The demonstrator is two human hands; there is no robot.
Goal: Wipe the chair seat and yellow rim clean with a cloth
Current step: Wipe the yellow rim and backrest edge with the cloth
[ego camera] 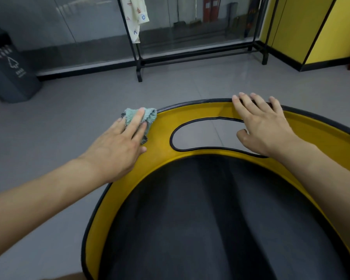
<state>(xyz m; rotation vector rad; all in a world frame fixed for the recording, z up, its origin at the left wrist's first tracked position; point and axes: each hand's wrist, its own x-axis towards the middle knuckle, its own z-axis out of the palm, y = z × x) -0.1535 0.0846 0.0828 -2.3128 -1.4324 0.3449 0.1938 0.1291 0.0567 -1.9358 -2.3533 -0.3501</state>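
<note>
The chair fills the lower right, with a dark grey seat ringed by a yellow rim that has a black edge and an oval cut-out at the back. My left hand presses a pale green cloth flat against the rim's upper left edge, fingers spread over it. My right hand rests on the rim's top at the right of the cut-out, fingers over the black edge and thumb at the opening.
Grey tiled floor surrounds the chair. A dark bin stands at the far left. A black metal rack with a hanging patterned cloth stands before a glass wall. Yellow panels close the right corner.
</note>
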